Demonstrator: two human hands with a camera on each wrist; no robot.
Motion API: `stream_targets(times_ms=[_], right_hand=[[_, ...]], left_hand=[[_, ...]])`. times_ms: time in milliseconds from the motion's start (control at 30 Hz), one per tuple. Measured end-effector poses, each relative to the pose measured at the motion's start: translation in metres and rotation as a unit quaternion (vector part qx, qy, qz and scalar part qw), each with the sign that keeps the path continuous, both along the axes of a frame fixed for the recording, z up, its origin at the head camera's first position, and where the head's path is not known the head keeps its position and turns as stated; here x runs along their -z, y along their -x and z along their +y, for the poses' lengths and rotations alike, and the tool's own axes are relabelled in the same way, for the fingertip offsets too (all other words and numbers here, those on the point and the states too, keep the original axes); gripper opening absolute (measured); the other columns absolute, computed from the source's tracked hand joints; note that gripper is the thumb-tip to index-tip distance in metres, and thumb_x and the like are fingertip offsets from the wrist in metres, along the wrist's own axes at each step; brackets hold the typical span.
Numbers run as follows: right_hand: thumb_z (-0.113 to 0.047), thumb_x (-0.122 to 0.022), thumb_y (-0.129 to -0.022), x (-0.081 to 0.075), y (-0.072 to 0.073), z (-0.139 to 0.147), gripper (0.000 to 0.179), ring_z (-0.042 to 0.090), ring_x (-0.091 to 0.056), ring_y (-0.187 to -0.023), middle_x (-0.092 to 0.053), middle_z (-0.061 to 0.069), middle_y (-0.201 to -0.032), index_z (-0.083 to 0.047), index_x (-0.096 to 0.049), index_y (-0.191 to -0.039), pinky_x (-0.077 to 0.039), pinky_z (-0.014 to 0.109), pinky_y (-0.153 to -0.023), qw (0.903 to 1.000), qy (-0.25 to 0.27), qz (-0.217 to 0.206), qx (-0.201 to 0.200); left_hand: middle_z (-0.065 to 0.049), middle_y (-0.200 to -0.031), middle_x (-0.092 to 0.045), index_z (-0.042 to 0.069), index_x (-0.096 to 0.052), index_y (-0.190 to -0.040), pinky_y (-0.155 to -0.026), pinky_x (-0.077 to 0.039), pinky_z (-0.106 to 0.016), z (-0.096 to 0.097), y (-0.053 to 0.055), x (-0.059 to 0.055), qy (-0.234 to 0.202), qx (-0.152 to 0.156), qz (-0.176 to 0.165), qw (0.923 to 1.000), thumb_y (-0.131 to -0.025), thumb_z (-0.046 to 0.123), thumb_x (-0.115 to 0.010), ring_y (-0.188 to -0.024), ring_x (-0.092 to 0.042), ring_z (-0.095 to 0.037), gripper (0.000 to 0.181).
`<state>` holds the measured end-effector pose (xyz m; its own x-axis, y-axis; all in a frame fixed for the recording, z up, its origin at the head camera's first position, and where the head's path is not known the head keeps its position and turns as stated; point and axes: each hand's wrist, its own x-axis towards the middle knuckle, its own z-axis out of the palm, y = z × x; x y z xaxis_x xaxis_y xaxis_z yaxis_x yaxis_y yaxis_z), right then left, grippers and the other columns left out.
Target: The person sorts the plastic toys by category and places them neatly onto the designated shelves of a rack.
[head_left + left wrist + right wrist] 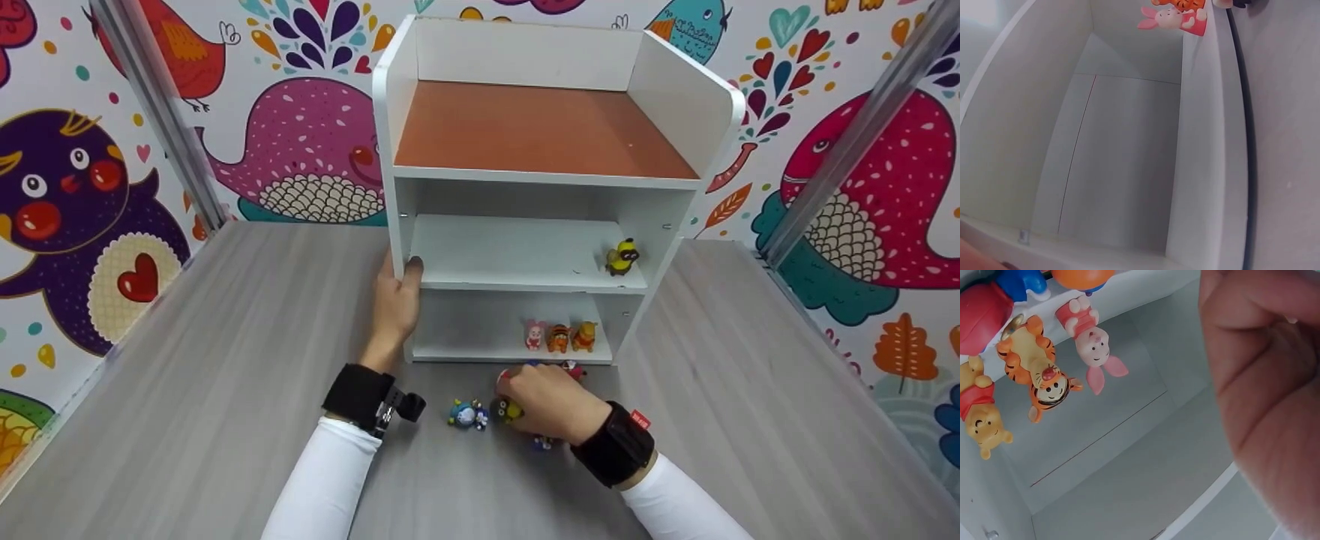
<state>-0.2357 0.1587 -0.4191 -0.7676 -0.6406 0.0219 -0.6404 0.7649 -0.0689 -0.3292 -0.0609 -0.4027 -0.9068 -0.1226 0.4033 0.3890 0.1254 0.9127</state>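
Note:
My left hand [396, 304] grips the left side panel of a white shelf unit [517, 289], thumb at its front edge, other fingers hidden behind. Low over a cluster of small toy figures on the floor is my right hand [551, 401], its fingers bent downward and mostly hidden. A yellow and black figure [510, 409] shows beside its thumb; whether the hand holds anything I cannot tell. Left of it lies a blue figure [466, 414]. On the bottom shelf stand a Piglet figure [1094, 349], a Tigger figure [1039, 365] and a Winnie the Pooh figure [983, 410].
Another yellow and black figure [622, 256] stands at the right of the middle shelf. The top has a brown board [540, 131] between raised white sides. Patterned walls [300, 142] and metal posts [161, 112] surround the grey floor [247, 390].

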Motion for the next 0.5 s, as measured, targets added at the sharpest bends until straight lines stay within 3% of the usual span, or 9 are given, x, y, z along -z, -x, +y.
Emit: stream_targets(times_ms=[233, 500], right_hand=[[-0.009, -0.083, -0.074, 0.0022, -0.0013, -0.0014, 0.014, 0.008, -0.046, -0.055, -0.063, -0.002, -0.066, -0.009, -0.071, -0.08, -0.042, 0.025, -0.052, 0.9994, 0.007, 0.028, -0.016], [-0.006, -0.082, -0.076, 0.0024, -0.0042, -0.0009, 0.014, 0.007, -0.04, -0.053, -0.057, -0.003, -0.064, -0.009, -0.068, -0.081, -0.035, 0.022, -0.05, 0.999, -0.011, 0.028, -0.033]], left_hand=[[-0.022, -0.157, -0.04, 0.0, -0.034, -0.154, -0.124, -0.023, -0.052, -0.0007, -0.0006, -0.0001, 0.002, -0.005, 0.001, 1.0, -0.103, 0.016, -0.042, -0.149, -0.034, -0.034, 0.054], [-0.028, -0.151, -0.045, -0.005, -0.039, -0.149, -0.122, -0.026, -0.055, 0.0, -0.0001, 0.001, -0.003, -0.012, 0.008, 0.9999, -0.101, 0.014, -0.044, -0.145, -0.038, -0.039, 0.052]])
